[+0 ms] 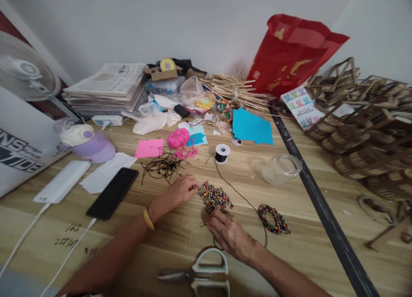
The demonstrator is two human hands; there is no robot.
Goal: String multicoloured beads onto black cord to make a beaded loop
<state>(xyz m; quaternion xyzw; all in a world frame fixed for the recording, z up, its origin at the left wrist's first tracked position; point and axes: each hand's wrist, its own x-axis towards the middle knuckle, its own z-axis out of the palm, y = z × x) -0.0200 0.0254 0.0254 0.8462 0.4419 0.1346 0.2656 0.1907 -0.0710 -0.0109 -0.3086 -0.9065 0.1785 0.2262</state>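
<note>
On the wooden surface (178, 243), loose beads (215, 196) appear light, hard, apt to roll, best pinched singly; closure of left hand (180, 191) and right hand (231, 235) cannot be determined.

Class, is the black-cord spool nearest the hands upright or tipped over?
Upright: the spool shows its round white end facing up, with black cord wound beneath.

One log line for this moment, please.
left hand: left of beads | right hand: beads' near edge | scissors: nearer than beads | spool: beyond beads
</note>
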